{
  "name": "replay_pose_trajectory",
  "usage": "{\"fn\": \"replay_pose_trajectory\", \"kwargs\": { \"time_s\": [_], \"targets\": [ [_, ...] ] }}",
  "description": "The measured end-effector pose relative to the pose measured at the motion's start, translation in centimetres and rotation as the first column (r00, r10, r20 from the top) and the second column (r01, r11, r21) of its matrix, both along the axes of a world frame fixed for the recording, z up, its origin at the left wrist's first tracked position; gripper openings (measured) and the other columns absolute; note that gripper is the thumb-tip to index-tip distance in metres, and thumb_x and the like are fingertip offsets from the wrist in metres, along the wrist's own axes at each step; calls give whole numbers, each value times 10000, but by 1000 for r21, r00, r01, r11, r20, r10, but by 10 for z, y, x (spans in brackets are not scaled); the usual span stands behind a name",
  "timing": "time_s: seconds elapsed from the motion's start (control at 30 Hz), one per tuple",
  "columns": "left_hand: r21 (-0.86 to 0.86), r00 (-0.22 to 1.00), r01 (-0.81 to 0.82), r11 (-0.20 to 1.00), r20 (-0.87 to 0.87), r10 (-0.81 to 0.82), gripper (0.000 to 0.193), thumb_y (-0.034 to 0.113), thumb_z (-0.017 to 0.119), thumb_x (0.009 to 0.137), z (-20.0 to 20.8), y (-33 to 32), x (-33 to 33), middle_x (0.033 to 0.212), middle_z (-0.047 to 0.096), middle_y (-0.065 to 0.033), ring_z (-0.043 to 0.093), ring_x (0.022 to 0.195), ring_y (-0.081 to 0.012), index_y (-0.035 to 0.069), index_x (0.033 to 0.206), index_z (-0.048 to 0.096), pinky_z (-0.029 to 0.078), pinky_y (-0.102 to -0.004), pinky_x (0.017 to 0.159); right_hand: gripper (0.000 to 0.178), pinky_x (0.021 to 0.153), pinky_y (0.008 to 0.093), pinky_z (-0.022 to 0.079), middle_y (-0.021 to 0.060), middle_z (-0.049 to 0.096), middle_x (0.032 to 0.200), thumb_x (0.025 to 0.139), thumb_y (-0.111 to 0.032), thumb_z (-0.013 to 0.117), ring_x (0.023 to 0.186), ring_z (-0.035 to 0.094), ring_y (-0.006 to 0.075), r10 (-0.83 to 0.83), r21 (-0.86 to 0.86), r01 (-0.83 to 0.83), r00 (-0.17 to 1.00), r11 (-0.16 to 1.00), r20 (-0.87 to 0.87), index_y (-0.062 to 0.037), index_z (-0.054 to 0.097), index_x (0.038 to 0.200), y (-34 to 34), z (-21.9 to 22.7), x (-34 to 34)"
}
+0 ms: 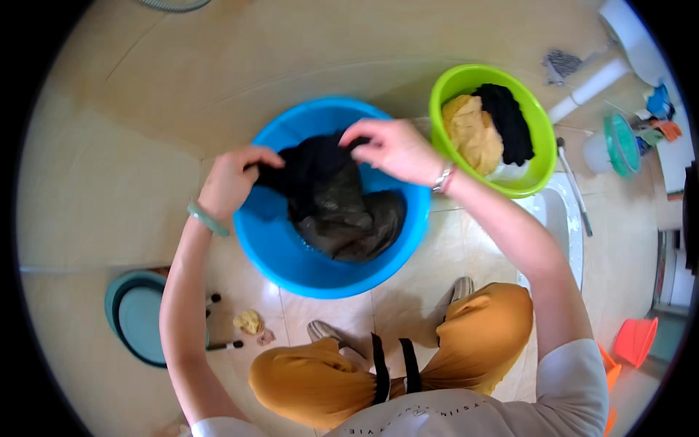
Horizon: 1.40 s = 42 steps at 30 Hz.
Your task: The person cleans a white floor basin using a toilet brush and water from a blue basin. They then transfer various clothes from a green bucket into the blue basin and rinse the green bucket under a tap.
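A dark wet garment (331,197), black at the top and brownish lower down, lies partly in a large blue basin (331,286). My left hand (234,177) pinches its black upper edge near the basin's left rim. With fingertips closed, my right hand (393,149) grips the same edge on the other side, so the black part is stretched between both hands. The lower part sags in a heap on the basin's bottom, where a little water glints. How far the cloth's folds reach beneath is hidden.
To the right stands a lime green basin (540,175) with yellow cloth (473,135) and black cloth (504,124). A white squat toilet (575,226) and a brush (575,182) lie beyond. Teal basins (138,320) stand at the left, beside a crumpled yellow thing (248,321) on the floor.
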<state>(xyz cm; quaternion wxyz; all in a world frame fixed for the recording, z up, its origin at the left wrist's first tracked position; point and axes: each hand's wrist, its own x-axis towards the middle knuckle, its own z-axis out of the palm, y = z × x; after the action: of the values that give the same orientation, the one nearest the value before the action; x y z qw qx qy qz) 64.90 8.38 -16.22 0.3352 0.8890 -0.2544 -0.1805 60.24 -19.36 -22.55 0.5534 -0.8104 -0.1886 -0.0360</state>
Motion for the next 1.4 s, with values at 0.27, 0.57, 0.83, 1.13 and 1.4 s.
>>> {"fn": "replay_pose_trajectory", "kwargs": {
  "time_s": [0.27,0.57,0.83,1.13,1.4],
  "targets": [
    [-90,979,155,984,145,-141,191,121,574,849,-37,-83,-9,1062,629,-97,581,979,-227,56,1017,637,438,-306,853,177,660,363,493,112,649,812,807,-236,589,751,624,289,-546,-276,591,807,758,226,-84,671,843,-98,-8,-10],
    [-487,796,-162,858,-579,-178,386,147,544,868,-96,-348,-20,1113,574,-73,564,958,-148,20,1231,510,515,-318,747,389,784,413,485,131,625,1010,753,-424,658,950,590,311,-835,-680,700,494,217,243,-108,638,979,-244,-47,-11],
    [-402,656,-519,754,-753,49,629,79,565,836,-114,-402,-4,1092,533,-116,533,962,-213,82,1392,269,519,-368,767,318,762,344,477,161,635,866,738,-247,616,810,607,311,-862,-354,805,507,477,-8,-10,628,950,-270,-48,-24],
    [-588,877,-173,790,-457,-148,599,141,684,802,-49,-335,19,922,632,-73,572,840,-125,178,1328,401,450,-255,702,467,938,304,404,102,563,1113,784,-185,560,1036,538,195,-470,848,381,863,369,-184,14,473,1197,-225,110,-69],
    [-802,871,-307,512,-454,-190,151,158,492,927,28,-206,-2,897,605,10,564,818,-81,50,1008,561,461,-246,692,286,935,282,399,84,570,1129,886,-138,488,1050,536,184,-401,406,251,849,879,344,40,523,1107,-169,139,-55]
  ]
}}
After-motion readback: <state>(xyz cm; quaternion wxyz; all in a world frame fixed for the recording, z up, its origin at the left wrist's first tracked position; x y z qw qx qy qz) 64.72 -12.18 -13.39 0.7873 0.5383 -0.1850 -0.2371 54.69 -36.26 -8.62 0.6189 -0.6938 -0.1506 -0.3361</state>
